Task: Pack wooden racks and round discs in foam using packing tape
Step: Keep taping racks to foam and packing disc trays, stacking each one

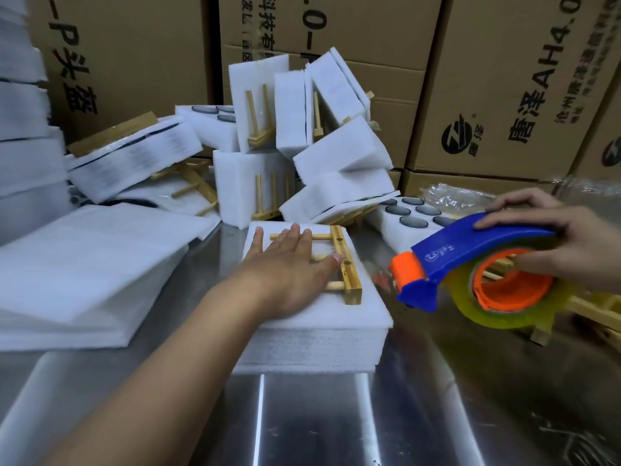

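Right hand [551,237] wrapped around a blue and orange tape dispenser [470,260], fingers over the top of the blue body and thumb under it by the orange core; the dispenser is held in the air above the table, its orange nose pointing left toward the foam block. Roll of clear yellowish packing tape [504,311] sits on the core.

Left hand [292,264] lies flat and spread, palm down, gripping nothing, pressing on a wooden rack [347,267] that rests on top of a white foam block [322,324]. Rack's long side rail shows right of the fingers, pegs running left under the palm.

Foam block sits on a shiny metal table [437,398], near centre. Loose foam sheets [84,264] stacked to the left. Behind, a heap of wrapped foam bundles [295,129], some with rack pegs sticking out. Right of that heap, a foam tray holds dark round discs [408,220] in cut-outs. More bare racks partly hidden behind the dispenser. Cardboard cartons [504,79] line the back.
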{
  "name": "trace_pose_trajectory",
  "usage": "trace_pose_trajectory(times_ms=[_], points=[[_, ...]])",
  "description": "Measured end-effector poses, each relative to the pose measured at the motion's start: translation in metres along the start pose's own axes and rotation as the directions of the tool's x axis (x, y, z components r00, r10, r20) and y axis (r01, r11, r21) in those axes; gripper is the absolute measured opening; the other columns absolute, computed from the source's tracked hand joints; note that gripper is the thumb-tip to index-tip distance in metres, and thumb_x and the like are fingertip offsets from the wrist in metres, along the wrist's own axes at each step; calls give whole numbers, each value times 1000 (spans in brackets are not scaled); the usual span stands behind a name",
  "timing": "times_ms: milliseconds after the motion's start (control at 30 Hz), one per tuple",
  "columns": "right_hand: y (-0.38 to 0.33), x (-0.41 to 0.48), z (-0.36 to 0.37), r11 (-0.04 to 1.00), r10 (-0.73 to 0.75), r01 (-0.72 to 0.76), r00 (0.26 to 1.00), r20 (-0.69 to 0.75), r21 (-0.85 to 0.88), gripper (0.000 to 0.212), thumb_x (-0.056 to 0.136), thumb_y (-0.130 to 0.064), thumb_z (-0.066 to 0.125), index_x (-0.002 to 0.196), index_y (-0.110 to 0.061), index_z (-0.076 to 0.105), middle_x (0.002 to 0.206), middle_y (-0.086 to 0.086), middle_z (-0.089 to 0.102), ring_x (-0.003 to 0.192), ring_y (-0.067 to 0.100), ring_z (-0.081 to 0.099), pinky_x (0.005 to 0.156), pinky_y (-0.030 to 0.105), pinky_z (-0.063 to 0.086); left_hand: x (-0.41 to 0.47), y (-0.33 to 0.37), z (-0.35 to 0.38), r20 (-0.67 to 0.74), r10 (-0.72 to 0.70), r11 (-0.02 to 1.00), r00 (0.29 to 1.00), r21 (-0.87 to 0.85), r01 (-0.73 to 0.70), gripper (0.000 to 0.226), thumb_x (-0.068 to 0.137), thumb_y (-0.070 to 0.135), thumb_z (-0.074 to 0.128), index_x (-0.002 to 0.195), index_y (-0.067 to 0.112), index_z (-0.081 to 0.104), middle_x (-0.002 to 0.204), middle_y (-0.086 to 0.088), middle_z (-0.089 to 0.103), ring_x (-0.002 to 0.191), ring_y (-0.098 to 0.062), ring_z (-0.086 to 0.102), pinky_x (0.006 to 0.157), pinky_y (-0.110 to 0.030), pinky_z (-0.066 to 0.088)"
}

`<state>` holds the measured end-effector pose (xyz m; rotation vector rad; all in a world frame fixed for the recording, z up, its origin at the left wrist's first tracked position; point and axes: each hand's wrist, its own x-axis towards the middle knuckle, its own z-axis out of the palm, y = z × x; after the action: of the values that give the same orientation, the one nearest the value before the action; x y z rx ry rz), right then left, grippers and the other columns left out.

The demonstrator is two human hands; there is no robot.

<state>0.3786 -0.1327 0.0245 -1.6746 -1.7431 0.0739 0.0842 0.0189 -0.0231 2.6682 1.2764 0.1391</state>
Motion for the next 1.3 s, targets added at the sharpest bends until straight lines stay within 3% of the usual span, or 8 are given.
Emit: trace_pose_trajectory(times_ms=[167, 367, 500, 700, 900, 1067, 1200, 1300], points=[[-22, 18, 27, 1000, 7, -1, 979, 202, -30, 69, 72, 10, 72, 99, -54, 67, 110, -32, 44, 104, -13, 46, 77, 17, 46, -2, 0, -1, 0, 16, 1000, 1000, -25, -16, 70, 94, 60, 8, 151, 21, -3, 158, 2, -14, 144, -9, -14, 112, -36, -19], [-19, 31, 43, 990, 102, -119, 974, 203, 74, 66, 70, 23, 56, 92, -37, 72, 116, -2, 49, 93, -8, 53, 70, 6, 43, -1, 2, -1, 4, 18, 998, 1000, -53, -18, 69, 95, 58, 10, 152, 20, 1, 158, -1, -12, 145, -13, -11, 116, -37, -10], [-24, 42, 41, 974, 211, -227, 938, 274, 28, 56, 63, 4, 58, 85, -45, 73, 110, -2, 57, 77, 23, 58, 54, 20, 46, -1, 1, -1, 4, 24, 998, 1000, -54, -24, 70, 94, 60, 9, 152, 21, 2, 158, 0, -12, 145, -13, -11, 115, -37, -11], [-28, 41, 41, 940, 330, -341, 907, 261, -4, 60, 73, 16, 52, 88, -38, 74, 116, 31, 57, 66, 25, 48, 51, 27, 42, 0, 0, -1, -3, 23, 998, 1000, -56, -23, 70, 94, 59, 9, 152, 20, 2, 159, -1, -11, 145, -13, -11, 114, -38, -13], [-31, 24, 34, 902, 412, -431, 869, 274, 9, 57, 76, 12, 52, 92, -38, 74, 98, 33, 62, 67, 30, 55, 63, 38, 47, -1, 0, -2, 0, 15, 997, 1000, -74, -15, 71, 94, 60, 10, 152, 20, 3, 159, 1, -11, 145, -12, -11, 114, -38, -14], [-21, 0, 27, 858, 490, -512, 841, 230, 45, 36, 80, 14, 54, 103, -9, 68, 79, 21, 70, 58, 22, 61, 53, 29, 51, 0, -1, -2, 4, 17, 996, 1000, -83, -16, 72, 93, 61, 11, 152, 21, 3, 159, 1, -11, 145, -12, -11, 114, -37, -14], [-20, -14, 17, 855, 455, -495, 860, 231, 156, 53, 82, 17, 51, 104, -28, 69, 84, 16, 73, 55, 23, 65, 45, 26, 52, -1, -1, -2, 8, 15, 996, 1000, -83, -14, 71, 93, 61, 11, 152, 21, 2, 158, 1, -11, 145, -12, -11, 113, -37, -15], [-15, -18, 6, 861, 459, -473, 881, 116, 184, 62, 81, 16, 52, 97, -41, 71, 86, 18, 72, 52, 30, 60, 43, 29, 52, -1, -1, -3, 10, 16, 997, 1000, -82, -15, 71, 94, 60, 11, 152, 20, 2, 159, 1, -11, 145, -11, -12, 114, -38, -15]])
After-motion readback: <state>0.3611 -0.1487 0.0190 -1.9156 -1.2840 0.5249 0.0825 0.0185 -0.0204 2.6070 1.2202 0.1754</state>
